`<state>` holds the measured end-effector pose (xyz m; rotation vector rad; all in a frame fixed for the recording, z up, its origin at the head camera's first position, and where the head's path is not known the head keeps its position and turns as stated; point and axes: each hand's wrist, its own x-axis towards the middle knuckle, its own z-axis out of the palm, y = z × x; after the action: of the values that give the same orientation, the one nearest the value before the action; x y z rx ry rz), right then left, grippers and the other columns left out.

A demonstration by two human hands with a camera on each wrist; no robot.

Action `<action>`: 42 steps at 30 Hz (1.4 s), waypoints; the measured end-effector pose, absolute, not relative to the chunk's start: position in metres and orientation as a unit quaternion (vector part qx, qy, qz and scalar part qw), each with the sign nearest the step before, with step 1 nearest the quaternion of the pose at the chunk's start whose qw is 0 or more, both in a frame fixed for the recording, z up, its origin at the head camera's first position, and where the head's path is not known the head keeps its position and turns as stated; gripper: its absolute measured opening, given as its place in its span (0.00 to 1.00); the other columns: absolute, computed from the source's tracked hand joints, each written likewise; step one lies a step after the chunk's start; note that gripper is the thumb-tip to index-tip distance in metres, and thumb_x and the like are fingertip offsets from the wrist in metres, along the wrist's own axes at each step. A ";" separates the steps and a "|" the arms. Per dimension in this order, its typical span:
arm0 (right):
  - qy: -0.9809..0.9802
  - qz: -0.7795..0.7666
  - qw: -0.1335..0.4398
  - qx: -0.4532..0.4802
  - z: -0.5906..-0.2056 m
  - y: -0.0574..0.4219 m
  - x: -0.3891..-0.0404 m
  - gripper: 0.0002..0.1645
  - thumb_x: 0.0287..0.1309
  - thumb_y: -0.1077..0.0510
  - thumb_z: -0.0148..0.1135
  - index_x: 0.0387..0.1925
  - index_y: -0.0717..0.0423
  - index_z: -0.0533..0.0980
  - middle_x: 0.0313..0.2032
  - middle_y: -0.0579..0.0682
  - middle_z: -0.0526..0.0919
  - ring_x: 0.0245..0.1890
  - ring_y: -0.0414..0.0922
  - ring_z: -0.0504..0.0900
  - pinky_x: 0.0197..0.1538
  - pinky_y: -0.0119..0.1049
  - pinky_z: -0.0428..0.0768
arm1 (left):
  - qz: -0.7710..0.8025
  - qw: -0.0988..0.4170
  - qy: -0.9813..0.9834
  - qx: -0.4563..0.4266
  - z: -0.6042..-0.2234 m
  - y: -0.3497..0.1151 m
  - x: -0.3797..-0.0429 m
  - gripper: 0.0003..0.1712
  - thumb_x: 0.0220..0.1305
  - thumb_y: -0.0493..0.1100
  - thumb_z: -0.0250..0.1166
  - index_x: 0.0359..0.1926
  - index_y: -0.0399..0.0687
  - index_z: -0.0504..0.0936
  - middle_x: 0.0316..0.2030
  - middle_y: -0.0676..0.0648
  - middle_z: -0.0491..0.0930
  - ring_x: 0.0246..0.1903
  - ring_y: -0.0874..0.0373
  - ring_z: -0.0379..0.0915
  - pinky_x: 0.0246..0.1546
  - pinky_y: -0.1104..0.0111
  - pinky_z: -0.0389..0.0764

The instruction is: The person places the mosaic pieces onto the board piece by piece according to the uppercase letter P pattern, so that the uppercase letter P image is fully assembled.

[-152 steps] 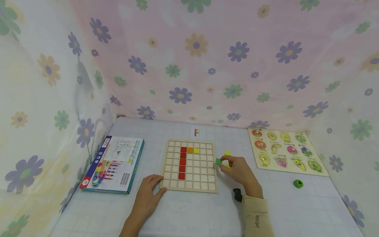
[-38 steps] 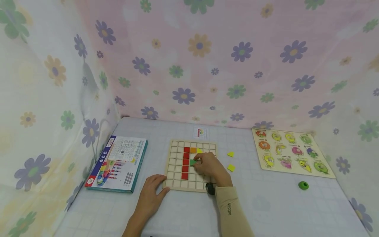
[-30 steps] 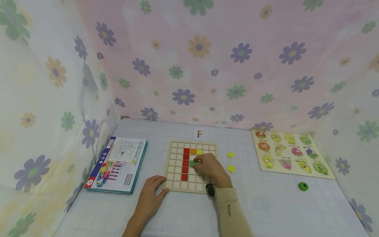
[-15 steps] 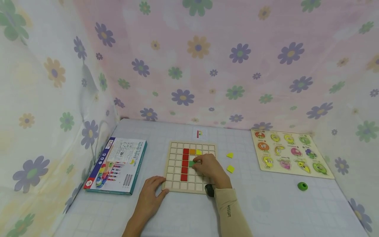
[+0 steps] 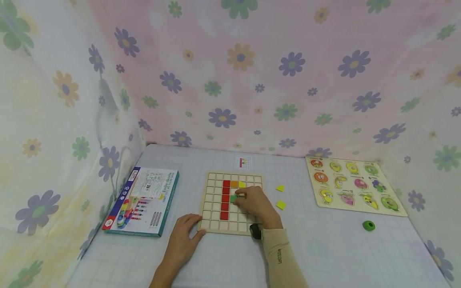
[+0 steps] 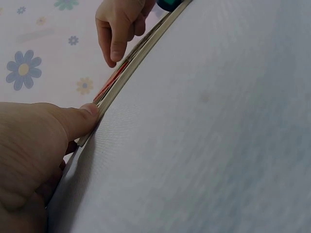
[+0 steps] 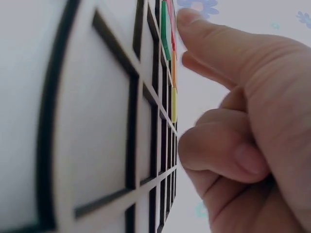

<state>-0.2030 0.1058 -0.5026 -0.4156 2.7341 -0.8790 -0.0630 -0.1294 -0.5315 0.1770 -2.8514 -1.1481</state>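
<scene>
A square wooden grid board (image 5: 213, 225) lies on the table, its lower left corner held between the thumb and fingers of my left hand (image 5: 184, 236). Several red tiles (image 5: 225, 207) form a column in its cells. Right of the column's top come an orange tile (image 5: 234, 184) and a yellow piece (image 5: 242, 184). A green tile (image 5: 233, 198) sits in a cell beside the reds. My right hand (image 5: 257, 204) is over the board with thumb and index finger close by the green tile; in the right wrist view a gap shows between thumb (image 7: 189, 19) and green tile (image 7: 166, 31).
Two loose yellow pieces (image 5: 281, 205) lie right of the board. A small pattern card (image 5: 243, 162) is behind it. At left lies a flat toy box (image 5: 144, 200); at right, a fruit puzzle board (image 5: 354, 186) and a green bead (image 5: 369, 226).
Some five seconds ago my right hand pinched the green tile right of the board; it has moved left and the tile is in a cell. Over the last second the hands hardly moved.
</scene>
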 end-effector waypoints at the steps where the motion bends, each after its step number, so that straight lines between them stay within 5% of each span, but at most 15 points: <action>1: 0.936 -0.302 0.118 -0.140 -0.502 0.106 -0.203 0.20 0.60 0.46 0.72 0.53 0.46 0.86 0.28 0.44 0.83 0.30 0.41 0.71 0.38 0.34 0.77 | -0.373 0.032 -0.926 0.057 -0.531 -0.129 -0.063 0.24 0.61 0.45 0.75 0.59 0.52 0.83 0.60 0.50 0.78 0.67 0.49 0.69 0.71 0.50 0.73; 15: 0.944 -0.295 0.108 -0.105 -0.496 0.119 -0.200 0.19 0.61 0.47 0.72 0.53 0.43 0.86 0.50 0.48 0.88 0.45 0.43 0.80 0.56 0.46 0.85 | -0.379 0.036 -0.923 0.057 -0.534 -0.130 -0.063 0.24 0.60 0.45 0.75 0.58 0.53 0.84 0.60 0.50 0.78 0.67 0.49 0.69 0.71 0.50 0.74; 18: 0.943 -0.301 0.111 -0.089 -0.492 0.128 -0.199 0.19 0.61 0.49 0.72 0.54 0.43 0.85 0.40 0.48 0.88 0.36 0.42 0.78 0.44 0.40 0.84 | -0.377 0.035 -0.924 0.055 -0.535 -0.131 -0.063 0.24 0.60 0.45 0.75 0.58 0.53 0.84 0.60 0.50 0.78 0.67 0.49 0.69 0.71 0.50 0.73; 22: 0.937 -0.321 0.106 -0.089 -0.487 0.144 -0.201 0.20 0.62 0.52 0.71 0.56 0.46 0.85 0.24 0.47 0.77 0.24 0.41 0.68 0.27 0.33 0.70 | -0.375 0.036 -0.925 0.053 -0.535 -0.131 -0.063 0.23 0.61 0.45 0.75 0.58 0.53 0.84 0.60 0.50 0.78 0.67 0.49 0.69 0.71 0.51 0.73; 29: 0.941 -0.319 0.079 -0.081 -0.485 0.175 -0.206 0.22 0.64 0.53 0.69 0.59 0.50 0.82 0.23 0.47 0.72 0.23 0.42 0.66 0.24 0.33 0.66 | -0.376 0.032 -0.925 0.055 -0.533 -0.130 -0.063 0.23 0.61 0.45 0.75 0.58 0.53 0.84 0.60 0.50 0.78 0.67 0.49 0.69 0.71 0.50 0.73; 35: 0.948 -0.307 0.063 -0.055 -0.489 0.204 -0.210 0.23 0.63 0.51 0.70 0.59 0.51 0.82 0.32 0.52 0.80 0.30 0.45 0.71 0.30 0.34 0.71 | -0.368 0.036 -0.927 0.058 -0.532 -0.131 -0.063 0.24 0.59 0.46 0.76 0.57 0.52 0.84 0.59 0.51 0.78 0.67 0.49 0.69 0.71 0.50 0.74; 42: 0.951 -0.298 0.073 -0.019 -0.494 0.237 -0.215 0.25 0.65 0.50 0.68 0.61 0.53 0.80 0.23 0.49 0.69 0.22 0.44 0.66 0.23 0.33 0.66 | -0.370 0.036 -0.927 0.057 -0.532 -0.129 -0.062 0.25 0.59 0.46 0.76 0.58 0.52 0.84 0.60 0.49 0.78 0.66 0.48 0.70 0.70 0.49 0.75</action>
<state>-0.2150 0.2370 -0.4945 -0.0561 2.8571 -0.8963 -0.0625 -0.1294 -0.5321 0.1758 -2.8474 -1.1357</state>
